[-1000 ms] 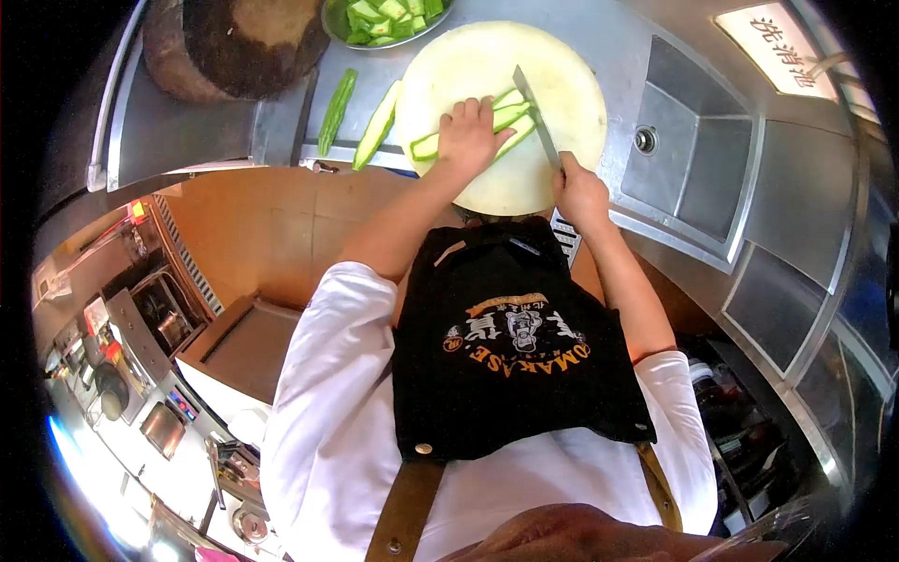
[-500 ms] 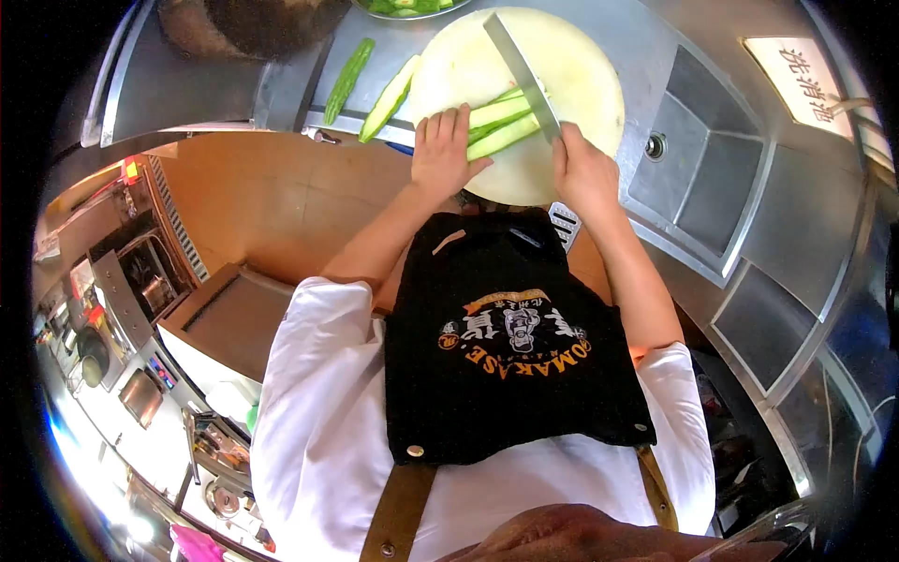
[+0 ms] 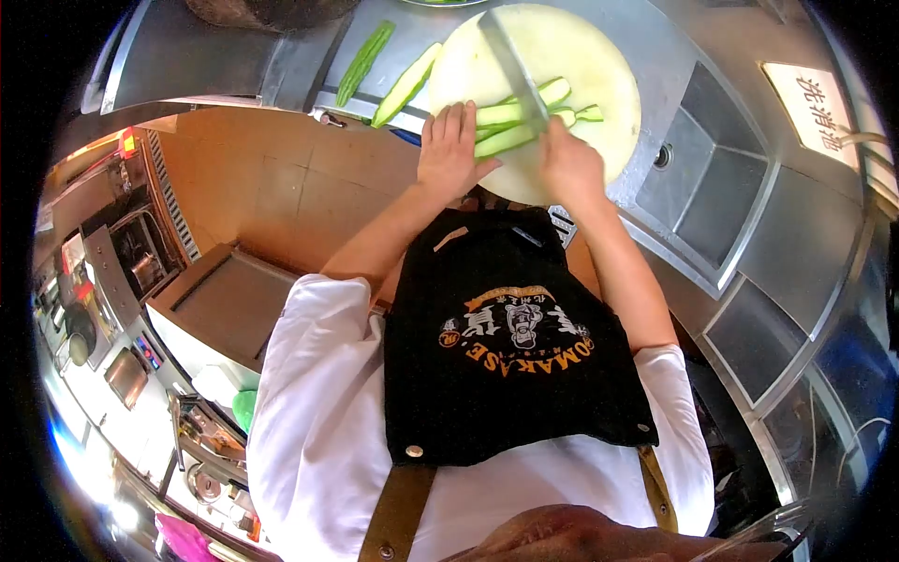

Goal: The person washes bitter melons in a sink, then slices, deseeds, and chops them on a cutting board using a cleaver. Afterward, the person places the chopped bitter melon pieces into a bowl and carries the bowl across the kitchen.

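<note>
On the round white cutting board [image 3: 599,70] lie long green cucumber strips [image 3: 501,114], side by side. My left hand [image 3: 448,150] holds their left ends, its fingers extended and the thumb below. A kitchen knife [image 3: 513,64] is in the closed grip of my right hand [image 3: 573,169], its blade slanting across the strips and slightly blurred. Right of the blade are short cut cucumber pieces [image 3: 557,91]. Left of the board lie a cucumber half [image 3: 407,86], pale face up, and another cucumber piece [image 3: 365,62] with bumpy dark skin showing.
A metal sink [image 3: 698,169] with a drain is set in the counter on the right, near a sign [image 3: 813,110]. The rim of a metal bowl [image 3: 445,2] shows at the top edge. A dark round pan-like shape [image 3: 267,11] is at the upper left.
The knife has moved slightly left along the strips, with my right hand lower on the view. Short cut pieces now show right of the blade. The whole view has shifted slightly.
</note>
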